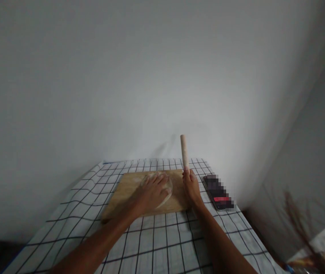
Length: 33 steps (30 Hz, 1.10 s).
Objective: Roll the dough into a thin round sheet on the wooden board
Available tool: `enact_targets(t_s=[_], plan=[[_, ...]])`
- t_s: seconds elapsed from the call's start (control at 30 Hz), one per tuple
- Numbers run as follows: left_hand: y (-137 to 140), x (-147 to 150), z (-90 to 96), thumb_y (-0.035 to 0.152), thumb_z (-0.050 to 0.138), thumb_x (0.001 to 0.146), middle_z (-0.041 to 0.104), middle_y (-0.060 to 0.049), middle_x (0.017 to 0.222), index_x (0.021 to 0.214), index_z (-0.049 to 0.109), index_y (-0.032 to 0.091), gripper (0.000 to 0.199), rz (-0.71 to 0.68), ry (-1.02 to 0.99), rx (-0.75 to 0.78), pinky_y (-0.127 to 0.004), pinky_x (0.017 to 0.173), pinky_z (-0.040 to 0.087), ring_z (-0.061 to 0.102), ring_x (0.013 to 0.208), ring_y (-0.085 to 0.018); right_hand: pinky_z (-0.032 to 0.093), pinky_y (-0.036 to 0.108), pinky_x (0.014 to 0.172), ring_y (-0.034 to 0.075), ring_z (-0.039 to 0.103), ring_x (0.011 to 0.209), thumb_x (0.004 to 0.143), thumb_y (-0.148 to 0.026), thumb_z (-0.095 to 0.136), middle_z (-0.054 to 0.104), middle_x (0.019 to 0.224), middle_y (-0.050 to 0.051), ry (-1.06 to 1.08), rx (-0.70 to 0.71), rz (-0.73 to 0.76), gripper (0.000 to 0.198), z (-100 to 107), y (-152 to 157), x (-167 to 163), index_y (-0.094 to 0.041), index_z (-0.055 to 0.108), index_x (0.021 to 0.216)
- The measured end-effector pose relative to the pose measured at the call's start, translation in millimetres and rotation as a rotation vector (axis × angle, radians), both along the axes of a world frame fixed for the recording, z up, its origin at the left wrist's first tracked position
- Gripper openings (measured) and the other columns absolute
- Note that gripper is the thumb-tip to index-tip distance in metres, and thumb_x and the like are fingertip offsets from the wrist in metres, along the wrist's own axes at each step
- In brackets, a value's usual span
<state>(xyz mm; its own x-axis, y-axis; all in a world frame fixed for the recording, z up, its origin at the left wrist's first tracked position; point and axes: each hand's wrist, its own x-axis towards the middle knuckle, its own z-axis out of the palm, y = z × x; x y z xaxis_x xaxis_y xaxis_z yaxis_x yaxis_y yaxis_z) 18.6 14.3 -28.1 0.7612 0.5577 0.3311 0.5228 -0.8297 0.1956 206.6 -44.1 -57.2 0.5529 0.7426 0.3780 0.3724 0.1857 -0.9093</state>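
Pale dough (169,186) (roundish) lies under spread left hand (154,192); right hand (191,184) grips rolling pin (184,152).

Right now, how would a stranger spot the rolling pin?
Find the checked tablecloth, then the right side of the wooden board. The right hand grips the rolling pin: a pale, slim rod jutting upward, unlike the round dough under the left hand.
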Motion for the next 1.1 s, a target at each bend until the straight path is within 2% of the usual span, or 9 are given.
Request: enact_targets(t_s=[0.13, 0.23, 0.33, 0.53, 0.73, 0.83, 0.9, 1.0, 1.1], plan=[[11.4, -5.0, -25.7, 0.047, 0.040, 0.100, 0.044, -0.007, 0.157, 0.144, 0.050, 0.029, 0.049, -0.019, 0.054, 0.001, -0.056, 0.121, 0.017, 0.030, 0.149, -0.031, 0.037, 0.028, 0.057, 0.018, 0.052, 0.064, 0.099, -0.064, 0.029, 0.054, 0.069, -0.001, 0.001, -0.016, 0.007, 0.052, 0.3, 0.5, -1.0, -0.022, 0.055, 0.083], [33.9, -1.0, -19.3, 0.043, 0.037, 0.101, 0.053, -0.006, 0.149, 0.139, 0.055, 0.028, 0.044, -0.022, 0.026, -0.027, -0.048, 0.117, 0.028, 0.044, 0.140, -0.027, 0.038, 0.028, 0.057, 0.019, 0.052, 0.065, 0.098, -0.066, 0.028, 0.056, 0.070, 0.001, -0.001, -0.019, -0.014, 0.054, 1.6, -0.4, -2.4, -0.022, 0.056, 0.083], [50.5, 8.1, -7.7, 0.037, 0.038, 0.101, 0.065, -0.009, 0.128, 0.124, 0.064, 0.023, 0.037, -0.072, -0.022, 0.012, -0.041, 0.109, 0.038, 0.055, 0.123, -0.024, 0.038, 0.029, 0.056, 0.019, 0.053, 0.064, 0.097, -0.068, 0.027, 0.057, 0.069, 0.002, 0.000, -0.025, -0.020, 0.056, 2.4, -1.4, -2.5, -0.022, 0.057, 0.084], [62.7, 19.6, 1.3, 0.047, 0.048, 0.097, 0.064, -0.009, 0.100, 0.091, 0.064, 0.020, 0.032, -0.082, -0.008, 0.075, -0.036, 0.089, 0.046, 0.060, 0.099, -0.024, 0.037, 0.029, 0.054, 0.019, 0.052, 0.061, 0.097, -0.068, 0.028, 0.056, 0.067, 0.002, -0.001, -0.036, -0.012, 0.056, 1.9, -0.3, -1.0, -0.023, 0.057, 0.083], [83.0, 10.6, -1.5, 0.050, 0.046, 0.096, 0.071, -0.005, 0.084, 0.090, 0.065, 0.024, 0.033, 0.159, 0.061, -0.026, -0.034, 0.077, 0.045, 0.067, 0.083, -0.024, 0.037, 0.030, 0.055, 0.020, 0.052, 0.062, 0.096, -0.068, 0.030, 0.058, 0.067, 0.002, -0.003, -0.019, -0.004, 0.056, 1.9, 0.3, -1.6, -0.022, 0.059, 0.084], [89.3, 1.7, -0.8, 0.043, 0.044, 0.096, 0.073, -0.009, 0.090, 0.091, 0.068, 0.023, 0.032, 0.244, 0.056, -0.013, -0.037, 0.082, 0.046, 0.068, 0.091, -0.027, 0.037, 0.030, 0.055, 0.019, 0.052, 0.061, 0.096, -0.069, 0.030, 0.058, 0.067, 0.003, 0.000, -0.022, 0.006, 0.057, 2.5, -0.6, -2.2, -0.022, 0.060, 0.084], [85.4, -5.2, -1.7, 0.039, 0.044, 0.097, 0.072, -0.011, 0.109, 0.105, 0.069, 0.022, 0.031, 0.265, 0.032, 0.009, -0.040, 0.093, 0.045, 0.064, 0.108, -0.028, 0.037, 0.029, 0.054, 0.019, 0.052, 0.061, 0.096, -0.070, 0.029, 0.058, 0.067, 0.003, 0.001, -0.028, 0.011, 0.058, 2.9, -1.5, -2.7, -0.022, 0.059, 0.084], [69.9, -16.8, -10.1, 0.040, 0.040, 0.099, 0.057, -0.010, 0.144, 0.136, 0.058, 0.022, 0.045, 0.130, 0.013, 0.015, -0.041, 0.113, 0.032, 0.047, 0.137, -0.026, 0.037, 0.029, 0.054, 0.019, 0.052, 0.062, 0.096, -0.070, 0.029, 0.058, 0.069, 0.002, -0.007, -0.028, 0.010, 0.059, 3.3, -2.4, -3.3, -0.022, 0.060, 0.085], [57.7, -29.7, -23.3, 0.047, 0.037, 0.100, 0.041, -0.005, 0.159, 0.149, 0.045, 0.026, 0.054, -0.017, 0.031, -0.051, -0.042, 0.121, 0.020, 0.035, 0.147, -0.023, 0.035, 0.028, 0.053, 0.019, 0.051, 0.062, 0.095, -0.070, 0.030, 0.058, 0.069, 0.002, -0.017, -0.027, 0.020, 0.058, 2.9, -2.4, -3.2, -0.021, 0.060, 0.085]])
